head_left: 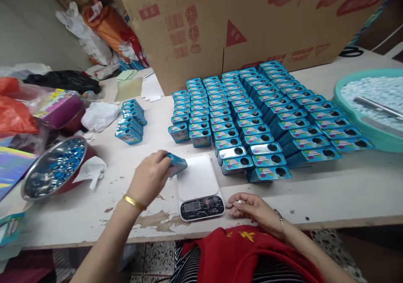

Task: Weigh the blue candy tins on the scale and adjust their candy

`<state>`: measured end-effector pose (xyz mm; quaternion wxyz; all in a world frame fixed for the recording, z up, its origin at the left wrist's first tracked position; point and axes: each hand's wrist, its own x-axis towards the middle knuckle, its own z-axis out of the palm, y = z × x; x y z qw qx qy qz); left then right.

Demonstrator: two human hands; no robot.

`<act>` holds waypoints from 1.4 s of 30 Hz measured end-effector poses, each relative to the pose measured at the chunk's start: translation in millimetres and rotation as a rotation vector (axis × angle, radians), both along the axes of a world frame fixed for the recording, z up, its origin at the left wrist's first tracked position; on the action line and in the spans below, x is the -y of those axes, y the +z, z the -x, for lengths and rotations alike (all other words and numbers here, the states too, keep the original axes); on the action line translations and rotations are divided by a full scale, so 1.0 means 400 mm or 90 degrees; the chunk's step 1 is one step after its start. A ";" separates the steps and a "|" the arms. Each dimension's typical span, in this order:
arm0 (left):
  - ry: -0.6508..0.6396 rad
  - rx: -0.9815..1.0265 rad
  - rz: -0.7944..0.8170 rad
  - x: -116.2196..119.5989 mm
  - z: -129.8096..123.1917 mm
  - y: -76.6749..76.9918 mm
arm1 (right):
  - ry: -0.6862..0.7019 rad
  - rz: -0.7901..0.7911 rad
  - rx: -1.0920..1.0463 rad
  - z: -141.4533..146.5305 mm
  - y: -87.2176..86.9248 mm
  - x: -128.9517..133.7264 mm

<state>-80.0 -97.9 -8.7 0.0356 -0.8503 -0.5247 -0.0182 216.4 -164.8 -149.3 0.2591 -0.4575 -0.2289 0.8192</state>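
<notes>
My left hand (151,176) is closed around a small blue tin (176,164), tilted at the left edge of a white digital scale (198,178). Whether the tin touches the scale's plate I cannot tell. To the right of the scale, my right hand (250,207) has its fingers curled together round a small white piece (239,202), mostly hidden by the fingers. Many more blue tins (237,163) stand in rows behind the scale, with dark round openings in the tops of many. A smaller group of blue tins (129,132) stands to the left.
At the right is a turquoise tub (355,119) of small white pieces, with a metal rod (378,106) across it. A metal bowl (28,186) of shiny blue bits sits at left beside crumpled white plastic (91,171). A large cardboard box (201,27) rises behind the tins.
</notes>
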 end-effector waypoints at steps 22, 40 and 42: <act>0.275 0.309 -0.038 0.204 0.081 -0.236 | 0.065 -0.375 0.255 0.021 0.110 -0.013; 0.294 0.334 -0.130 0.310 0.071 -0.401 | 0.209 -0.861 0.648 0.196 0.232 -0.221; 0.274 0.371 -0.157 0.300 0.046 -0.369 | 0.153 -0.873 0.609 0.189 0.231 -0.221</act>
